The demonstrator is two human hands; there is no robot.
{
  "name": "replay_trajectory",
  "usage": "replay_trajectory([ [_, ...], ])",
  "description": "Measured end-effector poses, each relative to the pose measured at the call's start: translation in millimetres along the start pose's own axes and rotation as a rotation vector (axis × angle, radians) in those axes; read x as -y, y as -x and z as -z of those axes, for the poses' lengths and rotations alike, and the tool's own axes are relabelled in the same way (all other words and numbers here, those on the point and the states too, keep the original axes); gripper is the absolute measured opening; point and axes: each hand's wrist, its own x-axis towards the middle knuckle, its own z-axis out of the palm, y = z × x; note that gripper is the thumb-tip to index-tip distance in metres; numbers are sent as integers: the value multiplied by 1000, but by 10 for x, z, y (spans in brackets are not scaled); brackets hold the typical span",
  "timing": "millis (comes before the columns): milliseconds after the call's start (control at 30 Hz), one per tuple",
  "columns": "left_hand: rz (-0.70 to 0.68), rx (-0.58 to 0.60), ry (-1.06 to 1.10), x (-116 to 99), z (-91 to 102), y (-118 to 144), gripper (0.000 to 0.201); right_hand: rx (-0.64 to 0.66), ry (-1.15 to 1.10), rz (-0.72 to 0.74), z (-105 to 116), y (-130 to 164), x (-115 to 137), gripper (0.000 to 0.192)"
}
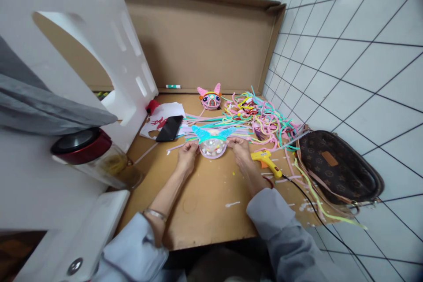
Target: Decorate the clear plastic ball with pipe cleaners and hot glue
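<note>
Between my two hands is a craft animal head (213, 147), a clear rounded shell with a pale pink rim and two blue fuzzy ears. Small white and coloured bits show in its bowl-like part. My left hand (187, 156) pinches its left edge, fingers closed. On the opposite edge, the fingers of my right hand (240, 152) are closed as well. Just behind lie long pastel pipe cleaners (211, 121) in a loose row. A yellow hot glue gun (268, 161) rests on the cardboard right of my right wrist.
A finished-looking pink animal head (210, 99) sits at the back beside tangled pipe cleaners (261, 116). Leftward are a black phone (169, 128), a paper (175, 109), a marker-like tube (173, 86) and a red-lidded bottle (99, 158). A brown handbag (340, 165) stands against the tiled wall.
</note>
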Motion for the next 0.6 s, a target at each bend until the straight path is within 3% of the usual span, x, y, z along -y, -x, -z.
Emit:
replay_trajectory([
  [600, 111, 18, 168, -35, -41, -19, 30, 49, 44, 9, 90, -112, -30, 25],
])
